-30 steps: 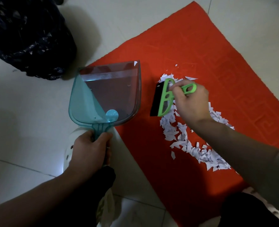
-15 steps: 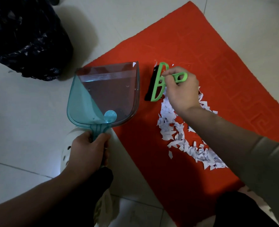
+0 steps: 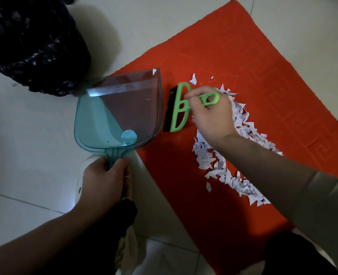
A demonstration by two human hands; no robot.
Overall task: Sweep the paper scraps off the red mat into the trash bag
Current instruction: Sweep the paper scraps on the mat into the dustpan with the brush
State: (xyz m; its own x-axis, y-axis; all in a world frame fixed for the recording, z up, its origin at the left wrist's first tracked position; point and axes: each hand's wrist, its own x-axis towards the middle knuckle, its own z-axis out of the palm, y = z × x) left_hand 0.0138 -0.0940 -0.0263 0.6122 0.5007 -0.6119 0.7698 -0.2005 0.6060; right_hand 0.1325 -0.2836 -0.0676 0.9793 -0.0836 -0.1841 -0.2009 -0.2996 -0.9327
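**Brush at the pan's side, scraps not yet collected**

The left hand [image 3: 104,179] has its fingers wrapped round the handle of the translucent teal plastic dustpan [image 3: 120,112], which straddles the left edge of the red textile mat [image 3: 243,62]. The right hand [image 3: 211,118] pinches the looped handle of the small green hand brush with black bristles [image 3: 179,108]. The brush head stands just beside the pan's right wall.

The white paper scraps [image 3: 223,165] lie in a curved band on the mat, running from under the right hand toward the mat's near edge. A few strays sit beyond the brush, and one fleck [image 3: 154,71] clings to the pan's far corner. Nearly all the scraps are still on the mat.

To do this step well, the pan's open lip probably needs to face the pile and press flat on the mat, since it now seems to point away from the person. Short, light strokes toward the lip should gather the scraps without flicking them, as they look light enough to scatter. The mat's embossed pattern may catch small pieces, so a second pass could be needed.

The mat lies on a pale tiled floor [image 3: 35,135] in dim light. The crumpled black plastic trash bag [image 3: 31,42] sits on the floor beyond the pan, off the mat's left edge. A white perforated shoe [image 3: 80,187] shows beneath the left hand.
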